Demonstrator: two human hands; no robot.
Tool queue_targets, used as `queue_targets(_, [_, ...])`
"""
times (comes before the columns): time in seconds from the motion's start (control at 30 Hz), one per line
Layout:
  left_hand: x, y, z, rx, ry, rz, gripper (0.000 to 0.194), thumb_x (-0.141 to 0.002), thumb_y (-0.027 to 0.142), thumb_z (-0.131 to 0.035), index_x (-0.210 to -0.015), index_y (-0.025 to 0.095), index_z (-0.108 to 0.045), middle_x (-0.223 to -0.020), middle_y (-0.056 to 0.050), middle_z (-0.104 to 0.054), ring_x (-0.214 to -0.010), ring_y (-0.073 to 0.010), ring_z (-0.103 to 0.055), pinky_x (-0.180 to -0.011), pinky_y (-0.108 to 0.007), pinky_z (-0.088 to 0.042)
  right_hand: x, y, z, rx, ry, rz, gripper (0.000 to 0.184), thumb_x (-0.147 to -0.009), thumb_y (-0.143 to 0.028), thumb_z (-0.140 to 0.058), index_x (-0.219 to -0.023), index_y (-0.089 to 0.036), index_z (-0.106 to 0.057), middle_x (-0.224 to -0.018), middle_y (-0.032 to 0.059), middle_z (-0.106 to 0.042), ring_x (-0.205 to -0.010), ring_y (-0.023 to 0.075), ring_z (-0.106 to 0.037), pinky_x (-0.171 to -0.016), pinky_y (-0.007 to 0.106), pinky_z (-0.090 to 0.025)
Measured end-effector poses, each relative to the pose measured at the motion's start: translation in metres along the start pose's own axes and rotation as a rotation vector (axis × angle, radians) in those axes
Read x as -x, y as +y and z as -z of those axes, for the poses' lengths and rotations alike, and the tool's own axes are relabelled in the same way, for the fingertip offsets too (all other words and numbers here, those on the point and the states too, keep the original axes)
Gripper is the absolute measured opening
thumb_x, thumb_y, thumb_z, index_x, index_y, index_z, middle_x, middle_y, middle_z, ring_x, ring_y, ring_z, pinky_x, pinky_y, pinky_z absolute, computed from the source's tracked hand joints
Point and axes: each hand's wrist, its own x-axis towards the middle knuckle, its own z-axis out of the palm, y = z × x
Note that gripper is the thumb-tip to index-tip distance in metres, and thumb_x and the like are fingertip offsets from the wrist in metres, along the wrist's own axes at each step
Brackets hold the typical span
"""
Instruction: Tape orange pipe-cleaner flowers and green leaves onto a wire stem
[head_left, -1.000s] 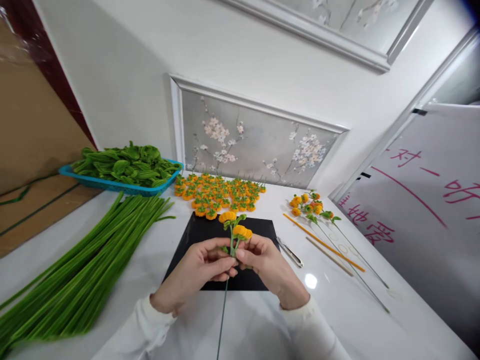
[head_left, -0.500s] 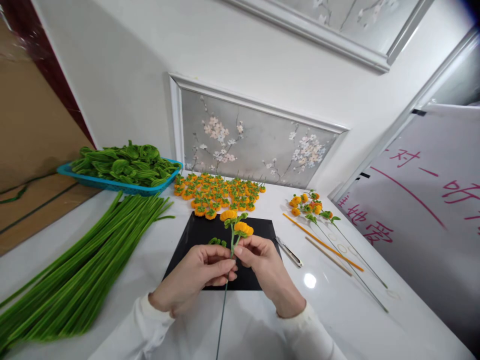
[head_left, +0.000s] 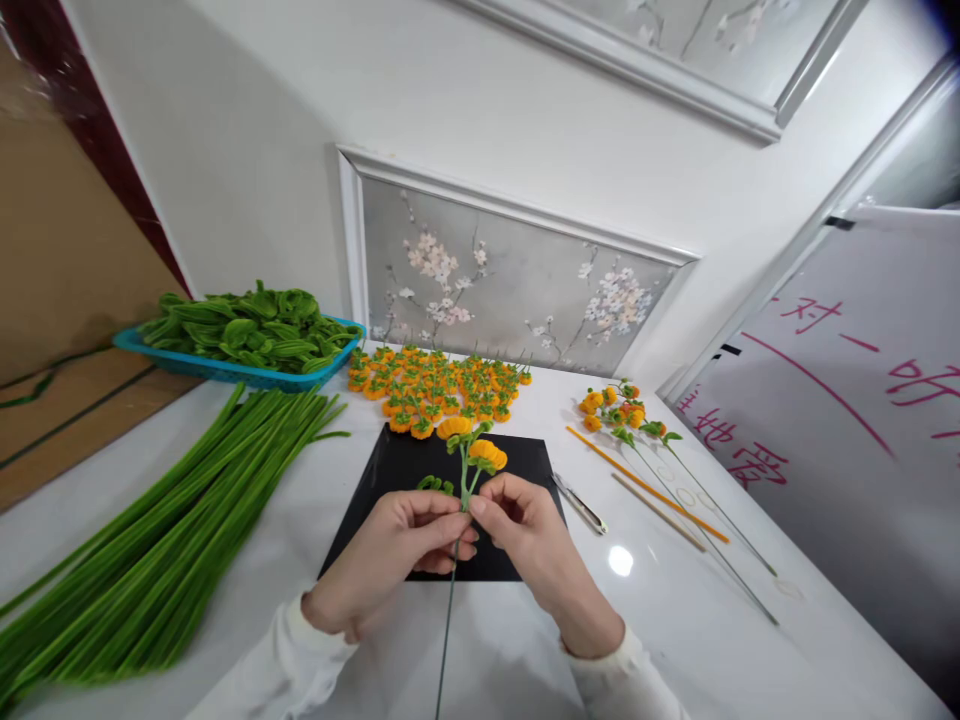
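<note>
Both hands meet at the stem of an artificial flower spray (head_left: 486,455), which has two orange fuzzy blooms and green leaf pieces. My left hand (head_left: 409,540) pinches the stem where its branches join. From the other side, my right hand (head_left: 529,535) is closed, thumb and forefinger together at the same joint; any small piece between them is hidden. A long thin green wire stem (head_left: 448,630) runs down below the hands toward the front edge. Under them lies a black mat (head_left: 394,465), with small green fuzzy pieces (head_left: 435,484) on it.
Rows of orange flower heads (head_left: 442,385) stand behind the mat. A blue tray (head_left: 300,380) of green leaves and a bundle of green pipe cleaners (head_left: 165,540) are left. At right lie snips (head_left: 579,503), an orange stick (head_left: 645,483) and finished flower sprays (head_left: 615,408).
My right hand has slid slightly down the stem, from just beneath the right bloom to the joint. My left hand keeps its pinch almost in place.
</note>
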Motion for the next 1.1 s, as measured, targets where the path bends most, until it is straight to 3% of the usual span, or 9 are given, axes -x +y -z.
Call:
queue_targets(0.27, [-0.0002,-0.0015,-0.0057,0.061,0.047,-0.024,0.021,-0.071,0.035,-0.073,-0.065,0.016,-0.069,-0.064,-0.001,-0.065,-0.060,-0.0105,-0.056,-0.055,-0.018,-0.043,0.0008,-0.0040,-0.0013,-0.164,-0.072,-0.095,0.031,-0.074,-0.041,-0.069,-0.065,-0.017,-0.051,-0.055,-0.0033,-0.055,-0.045,0.0055,-0.031,-0.043,0.021,-0.019])
queue_targets(0.53, [0.0008,-0.0033,-0.0052,0.045,0.047,-0.023,0.020,-0.070,0.036,-0.074,-0.067,0.016,-0.069,-0.068,-0.001,-0.068,-0.063,-0.0114,-0.061,-0.059,-0.020,-0.046,-0.0005,0.0006,0.0016,-0.276,-0.095,-0.181,0.034,-0.069,-0.039,-0.074,-0.061,-0.017,-0.049,-0.044,-0.0082,-0.042,-0.039,0.0030,-0.024,-0.040,0.021,-0.014])
queue_targets(0.7, [0.0020,-0.0019,-0.0083,0.096,0.036,-0.020,0.023,-0.067,0.036,-0.076,-0.064,0.015,-0.068,-0.065,-0.001,-0.068,-0.059,-0.0103,-0.060,-0.055,-0.019,-0.045,0.0011,0.0005,0.0041,-0.518,-0.121,-0.267,0.032,-0.063,-0.030,-0.080,-0.086,-0.020,-0.060,-0.052,-0.0105,-0.040,-0.040,0.0020,-0.020,-0.039,0.020,-0.009])
queue_targets(0.77, [0.0026,-0.0015,-0.0096,0.122,0.019,-0.013,0.022,-0.067,0.035,-0.077,-0.063,0.014,-0.069,-0.064,-0.001,-0.068,-0.058,-0.0095,-0.060,-0.054,-0.017,-0.045,0.0015,0.0012,0.0051,-0.523,-0.186,-0.290,0.033,-0.066,-0.030,-0.078,-0.095,-0.018,-0.065,-0.053,-0.0084,-0.043,-0.040,0.0020,-0.022,-0.040,0.020,-0.008])
queue_targets(0.93, [0.0034,-0.0015,-0.0099,0.201,-0.019,0.014,0.022,-0.066,0.034,-0.078,-0.064,0.014,-0.070,-0.065,-0.002,-0.067,-0.057,-0.0083,-0.059,-0.054,-0.017,-0.045,0.0006,0.0044,0.0055,-0.469,-0.244,-0.273,0.031,-0.068,-0.034,-0.076,-0.090,-0.013,-0.073,-0.054,-0.0003,-0.055,-0.043,0.0047,-0.036,-0.041,0.022,-0.010])
queue_targets(1.1, [0.0041,-0.0012,-0.0077,0.173,-0.006,-0.007,0.022,-0.067,0.036,-0.077,-0.065,0.015,-0.070,-0.065,-0.001,-0.067,-0.057,-0.0089,-0.059,-0.053,-0.017,-0.045,0.0006,0.0039,0.0036,-0.428,-0.197,-0.224,0.035,-0.069,-0.039,-0.075,-0.094,-0.015,-0.070,-0.053,-0.0052,-0.049,-0.041,0.0024,-0.021,-0.040,0.022,-0.009])
